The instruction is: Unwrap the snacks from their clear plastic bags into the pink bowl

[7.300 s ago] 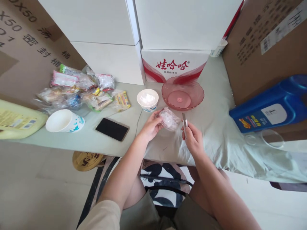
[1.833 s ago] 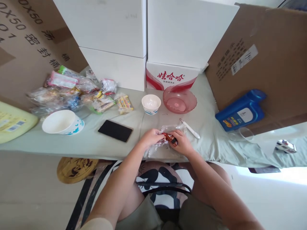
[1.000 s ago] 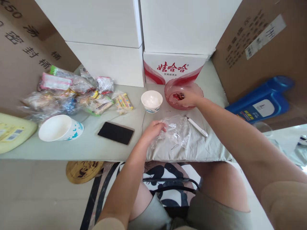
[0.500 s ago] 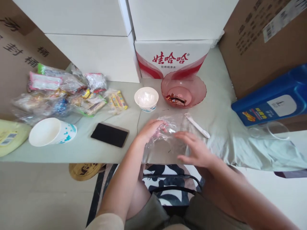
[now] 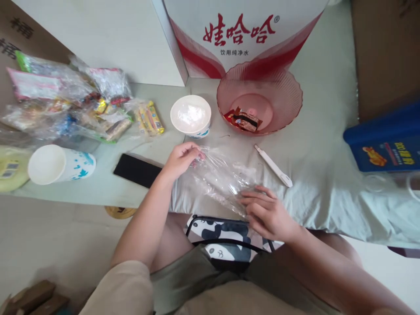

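A clear plastic bag (image 5: pixel 219 175) is stretched between my hands at the table's front edge. My left hand (image 5: pixel 183 159) pinches its upper left corner, thumb against fingers. At the lower right side, my right hand (image 5: pixel 267 212) has its fingers curled on the film. A white utility knife (image 5: pixel 273 166) lies just beyond my right hand. Behind the bag stand a paper bowl (image 5: pixel 190 116) with something clear and shiny inside, and a pink ribbed bowl (image 5: pixel 288 98) holding a few brown and red wrapped snacks (image 5: pixel 247 120).
To the left lie a black phone (image 5: pixel 138 170), a tipped paper cup (image 5: pixel 62 164) and a heap of packaged snacks (image 5: pixel 75 100). White boxes (image 5: pixel 157 48) stand along the back. A blue bottle (image 5: pixel 387 144) and a clear cup (image 5: pixel 414 183) are at the right.
The crumpled bag has been spread out between my hands. My left hand has moved left, and my right hand has closed on the bag's right side. The view has tilted down and closer.
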A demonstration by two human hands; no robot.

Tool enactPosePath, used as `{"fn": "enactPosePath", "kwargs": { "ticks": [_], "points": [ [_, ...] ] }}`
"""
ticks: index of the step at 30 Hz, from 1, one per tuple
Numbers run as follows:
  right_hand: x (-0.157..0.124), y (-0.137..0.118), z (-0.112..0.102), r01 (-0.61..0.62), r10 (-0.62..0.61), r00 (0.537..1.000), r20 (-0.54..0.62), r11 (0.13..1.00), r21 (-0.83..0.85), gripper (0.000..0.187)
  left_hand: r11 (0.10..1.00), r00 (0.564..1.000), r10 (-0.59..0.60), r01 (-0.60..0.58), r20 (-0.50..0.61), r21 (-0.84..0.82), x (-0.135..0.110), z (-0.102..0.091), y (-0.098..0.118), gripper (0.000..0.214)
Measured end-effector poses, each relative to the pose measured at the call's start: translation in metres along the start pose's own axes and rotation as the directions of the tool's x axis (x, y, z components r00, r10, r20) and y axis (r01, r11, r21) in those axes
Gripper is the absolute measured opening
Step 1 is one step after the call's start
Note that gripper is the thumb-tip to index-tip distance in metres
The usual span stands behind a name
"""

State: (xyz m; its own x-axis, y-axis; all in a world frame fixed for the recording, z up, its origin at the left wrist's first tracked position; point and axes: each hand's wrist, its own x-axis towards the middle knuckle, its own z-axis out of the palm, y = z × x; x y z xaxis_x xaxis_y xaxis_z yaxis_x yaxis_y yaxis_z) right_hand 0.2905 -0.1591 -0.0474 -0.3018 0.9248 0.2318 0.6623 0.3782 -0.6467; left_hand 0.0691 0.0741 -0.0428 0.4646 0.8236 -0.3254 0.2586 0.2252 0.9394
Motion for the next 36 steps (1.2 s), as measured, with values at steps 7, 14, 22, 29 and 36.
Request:
{"fn": "enactPosePath", "kwargs": {
  "ticks": [7, 14, 22, 29, 36],
  "points": [
    [-0.004, -0.014, -0.004, -0.122, 0.122, 0.992, -0.008, 0.992, -0.039, 0.016, 0.978, 0.970, 0.062, -0.012, -0.235, 0.210, -0.014, -0.008, 0.007, 0.023],
    [-0.003, -0.024, 0.010, -0.333, 0.331, 0.943, -0.037, 0.940, -0.078, 0.018, 0.776, 0.893, 0.404, -0.449, 0.198, 0.443, -0.110, 0.015, 0.008, 0.034],
    [0.004, -0.005, 0.007, -0.385, 0.385, 0.889, -0.248, 0.921, 0.053, 0.035, 0.719, 0.871, 0.285, -0.470, 0.401, 0.511, -0.125, 0.030, -0.018, 0.018],
    [-0.004, -0.009, -0.011, -0.161, 0.174, 0.948, -0.267, 0.984, 0.071, 0.070, 0.568, 0.839, 0.278, -0.536, 0.467, 0.624, -0.123, 0.011, -0.010, 0.017],
    [-0.002, -0.023, 0.007, -0.278, 0.280, 0.948, -0.153, 0.960, 0.037, 0.016, 0.547, 0.844, 0.326, -0.535, 0.426, 0.644, -0.112, 0.004, -0.022, 0.020]
  ]
}}
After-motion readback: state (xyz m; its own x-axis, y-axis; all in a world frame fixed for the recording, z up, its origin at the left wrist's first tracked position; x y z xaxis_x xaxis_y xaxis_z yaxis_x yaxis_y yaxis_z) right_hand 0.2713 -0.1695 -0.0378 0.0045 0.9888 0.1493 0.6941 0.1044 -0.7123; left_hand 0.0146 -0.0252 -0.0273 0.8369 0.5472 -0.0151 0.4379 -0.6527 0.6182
